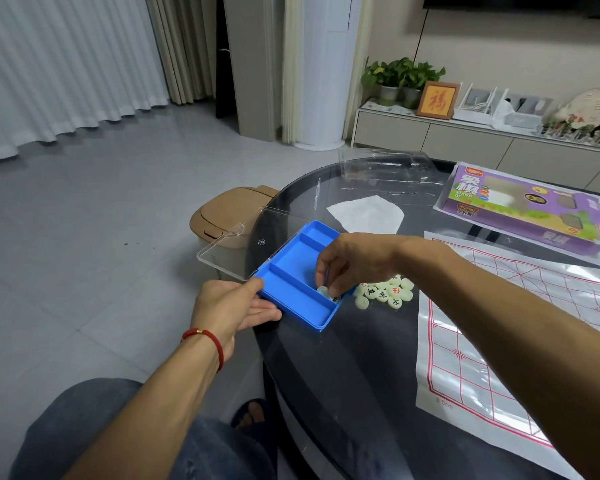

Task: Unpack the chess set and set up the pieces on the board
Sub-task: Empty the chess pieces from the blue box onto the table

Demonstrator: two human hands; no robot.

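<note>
Over the glossy blue plastic tray [293, 271], right-hand fingers [326, 271] pinch a round piece [323, 291] while the left hand [229, 306] grips its corner

Pretty standard living room: big pale grey floor tiles [94, 188], white sheer curtains [56, 64] covering the left side with beige drapes [184, 46] bunched next to them. There's a tall white cylinder unit [321, 71] standing by the wall. A low beige cabinet [465, 138] runs along the right wall with potted green plants [400, 79] and a framed red character picture [438, 99] on top. A tan lidded bin [229, 220] sits beside the dark glass round table [361, 358]
</note>
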